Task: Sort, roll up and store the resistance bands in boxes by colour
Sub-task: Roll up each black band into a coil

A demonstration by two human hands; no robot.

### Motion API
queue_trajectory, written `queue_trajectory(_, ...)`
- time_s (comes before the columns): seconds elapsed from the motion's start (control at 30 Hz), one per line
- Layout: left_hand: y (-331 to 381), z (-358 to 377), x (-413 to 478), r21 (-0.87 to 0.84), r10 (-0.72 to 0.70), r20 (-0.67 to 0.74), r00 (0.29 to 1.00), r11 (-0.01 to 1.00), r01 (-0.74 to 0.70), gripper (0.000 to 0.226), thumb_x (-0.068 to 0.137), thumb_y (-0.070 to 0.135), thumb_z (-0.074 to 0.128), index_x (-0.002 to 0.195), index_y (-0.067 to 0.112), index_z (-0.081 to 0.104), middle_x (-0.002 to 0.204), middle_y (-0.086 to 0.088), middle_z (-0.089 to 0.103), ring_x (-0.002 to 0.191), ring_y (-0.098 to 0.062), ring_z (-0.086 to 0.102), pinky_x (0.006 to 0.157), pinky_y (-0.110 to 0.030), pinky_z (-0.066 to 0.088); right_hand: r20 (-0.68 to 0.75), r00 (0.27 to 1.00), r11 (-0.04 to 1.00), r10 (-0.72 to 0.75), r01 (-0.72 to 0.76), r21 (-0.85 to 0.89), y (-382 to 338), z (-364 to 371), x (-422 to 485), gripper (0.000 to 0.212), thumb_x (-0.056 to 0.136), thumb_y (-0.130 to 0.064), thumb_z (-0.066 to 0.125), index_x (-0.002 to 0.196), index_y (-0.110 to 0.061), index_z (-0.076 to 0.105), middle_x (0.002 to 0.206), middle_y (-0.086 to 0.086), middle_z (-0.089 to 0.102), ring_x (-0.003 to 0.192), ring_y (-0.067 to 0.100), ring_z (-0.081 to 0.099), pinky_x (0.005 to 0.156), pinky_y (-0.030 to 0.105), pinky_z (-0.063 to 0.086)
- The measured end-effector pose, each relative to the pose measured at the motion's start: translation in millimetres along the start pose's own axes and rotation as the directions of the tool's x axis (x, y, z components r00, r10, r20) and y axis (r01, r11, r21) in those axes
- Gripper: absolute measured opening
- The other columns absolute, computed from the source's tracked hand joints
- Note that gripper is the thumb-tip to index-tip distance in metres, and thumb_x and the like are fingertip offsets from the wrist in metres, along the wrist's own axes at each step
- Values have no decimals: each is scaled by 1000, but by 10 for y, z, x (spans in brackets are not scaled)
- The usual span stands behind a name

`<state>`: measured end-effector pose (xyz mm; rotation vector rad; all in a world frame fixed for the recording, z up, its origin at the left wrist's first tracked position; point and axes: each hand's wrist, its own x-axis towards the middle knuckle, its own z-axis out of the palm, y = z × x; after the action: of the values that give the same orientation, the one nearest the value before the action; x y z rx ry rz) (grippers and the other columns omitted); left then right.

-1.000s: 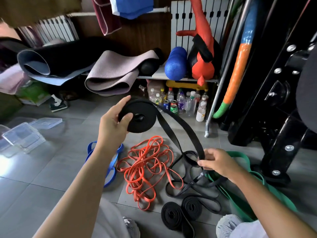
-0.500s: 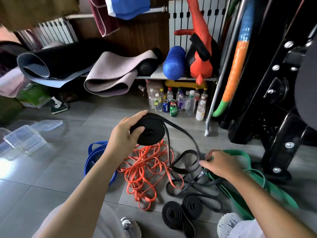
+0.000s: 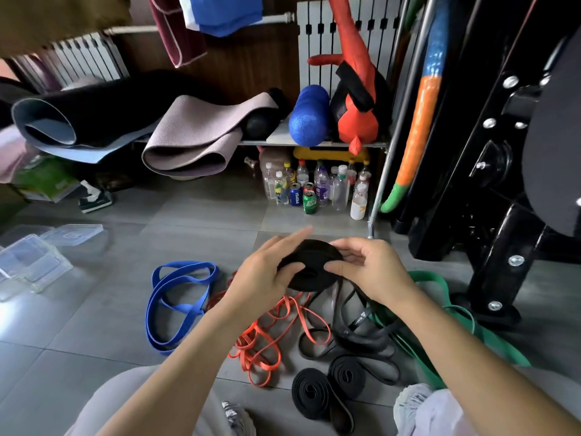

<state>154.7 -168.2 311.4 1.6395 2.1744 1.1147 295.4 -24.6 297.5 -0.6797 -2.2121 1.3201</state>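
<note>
At far left, clear plastic boxes (image 3: 31,265) sit on the grey tiled floor (image 3: 94,347), a loose lid (image 3: 74,234) beside them; glare hides their insides. A blue band (image 3: 176,303) lies looped nearby. At centre, a black rolled band (image 3: 309,265) is held above the floor between both hands: the left hand (image 3: 267,275) grips its left side, thumb on its face, and the right hand (image 3: 367,272) pinches its right edge. Under it lie tangled orange bands (image 3: 261,341) and a loose black band (image 3: 355,335). Two black rolls (image 3: 311,394) rest nearer the person, touching each other. A green band (image 3: 471,328) sprawls at right.
</note>
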Motion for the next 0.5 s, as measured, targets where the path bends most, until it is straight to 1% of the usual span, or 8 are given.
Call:
queue_trajectory(0.03, 13, -16, -1, -43, -52, 14, 999, 998, 53, 64, 89, 14, 61, 137, 47, 33, 113, 11, 56, 107, -10, 56, 90, -28, 50, -1, 1000, 1000, 2, -2, 7, 5, 1, 0, 32, 72, -11, 79, 98, -25, 68, 91, -5, 71, 89, 14, 68, 89, 33, 53)
queue_trajectory(0.07, 20, -25, 2, -72, -99, 33, 995, 992, 101, 59, 89, 17, 62, 137, 41, 38, 113, 10, 58, 108, -10, 57, 91, -29, 51, 4, 1000, 1000, -1, 1, 9, 7, -1, -8, 33, 71, -11, 79, 96, -28, 67, 90, -7, 71, 89, 13, 68, 89, 33, 53)
queue_trajectory(0.13, 30, -26, 8, -62, -125, 49, 991, 990, 128, 38, 89, 20, 61, 126, 26, 54, 106, 9, 63, 103, -11, 60, 89, -34, 52, 32, 999, 1000, -9, 9, 11, 1, -1, -36, 34, 71, -10, 79, 92, -33, 67, 89, -9, 71, 88, 10, 68, 89, 31, 53)
queue_trajectory(0.17, 33, -20, 4, -63, -126, 44, 991, 990, 129, 30, 90, 19, 60, 120, 22, 58, 102, 9, 65, 99, -11, 62, 87, -35, 53, 42, 999, 1000, -8, 7, 19, 6, 0, -49, 34, 71, -9, 79, 91, -35, 67, 90, -9, 72, 88, 10, 68, 88, 30, 53)
queue_trajectory(0.23, 46, -3, -2, -113, -129, 12, 992, 985, 129, 23, 90, 17, 61, 112, 21, 63, 97, 8, 68, 93, -10, 64, 84, -35, 54, 39, 999, 999, 1, -3, 53, 9, -15, -69, 34, 71, -9, 79, 92, -33, 68, 92, -7, 73, 88, 9, 69, 87, 28, 53)
queue_trajectory(0.33, 89, 5, 17, -220, -162, -51, 986, 964, 147, 21, 89, 13, 61, 100, 30, 63, 92, 10, 68, 91, -9, 65, 81, -34, 55, 43, 999, 992, 20, -25, 123, 24, -80, -75, 38, 70, -7, 79, 92, -34, 66, 94, -8, 72, 88, 5, 68, 85, 20, 51)
queue_trajectory(0.43, 158, -30, 44, -422, -256, -109, 961, 887, 188, 28, 90, 8, 59, 92, 35, 61, 91, 6, 69, 88, -12, 67, 79, -35, 57, 57, 996, 974, 68, -78, 211, 51, -116, -70, 40, 70, 0, 76, 90, -33, 65, 89, -10, 72, 86, 3, 68, 85, 19, 52)
queue_trajectory(0.5, 176, -34, 43, -552, -314, -95, 944, 806, 213, 21, 91, 9, 57, 98, 28, 62, 97, -5, 70, 91, -21, 68, 75, -41, 59, 57, 995, 951, 81, -94, 294, 73, -118, -57, 39, 71, 5, 73, 89, -28, 66, 82, -11, 73, 84, 3, 69, 81, 18, 52)
